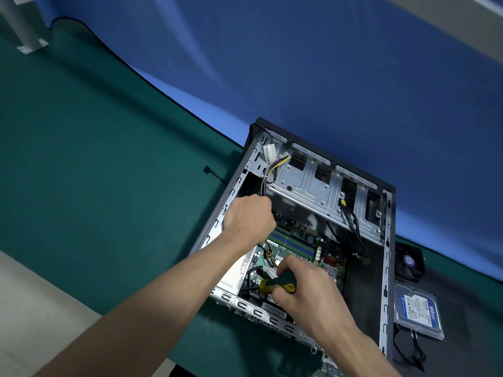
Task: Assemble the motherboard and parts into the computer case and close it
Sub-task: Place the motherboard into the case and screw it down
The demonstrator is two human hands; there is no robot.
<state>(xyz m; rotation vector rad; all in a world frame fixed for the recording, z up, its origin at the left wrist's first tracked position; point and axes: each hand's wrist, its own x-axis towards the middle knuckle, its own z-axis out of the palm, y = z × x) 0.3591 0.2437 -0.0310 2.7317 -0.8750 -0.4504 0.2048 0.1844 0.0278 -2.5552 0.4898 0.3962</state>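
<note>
Green matting [95, 172] covers the bench under a blue backdrop [326, 77]; I see the open computer case [388, 268] lying near its right edge, motherboard [296, 244] inside; my left hand [249, 217] is clenched around the purple-and-yellow cable bundle [268, 174] by the case's left wall; my right hand [310, 285] grasps a green-yellow screwdriver [276, 284] over the board; a hard drive [417, 311] and fan [409, 263] lie just beside the case's right wall

Left hand [249, 217] fisted; right hand [307, 284] gripping.
</note>
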